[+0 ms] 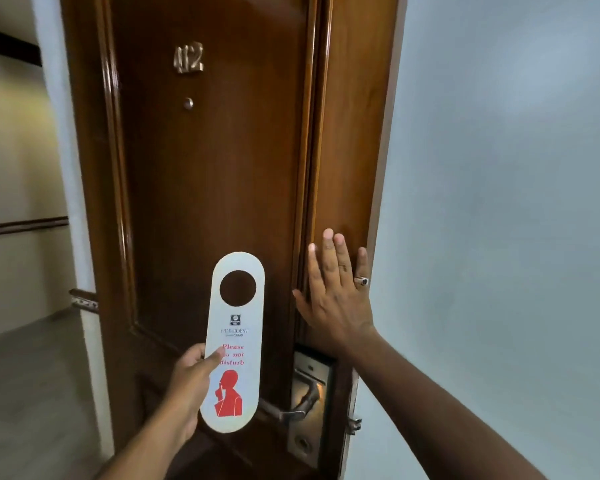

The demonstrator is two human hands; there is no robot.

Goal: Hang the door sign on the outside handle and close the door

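Note:
My left hand [191,379] holds a white door sign [234,341] upright by its left edge, thumb on the front. The sign has a round hole near its top and red "Please do not disturb" lettering with a red figure. It hangs in front of a dark wooden door [205,188] bearing brass number 412. The metal lever handle [298,407] sits on a steel lock plate low on the door, just right of the sign's bottom, partly hidden by it. My right hand [336,292] lies flat with fingers spread on the door's right edge, above the handle.
A peephole [188,103] sits below the door number. A pale blue wall [499,202] fills the right side. To the left a corridor [18,358] with cream walls, a dark rail and a grey floor opens up. A latch [354,424] shows on the door edge.

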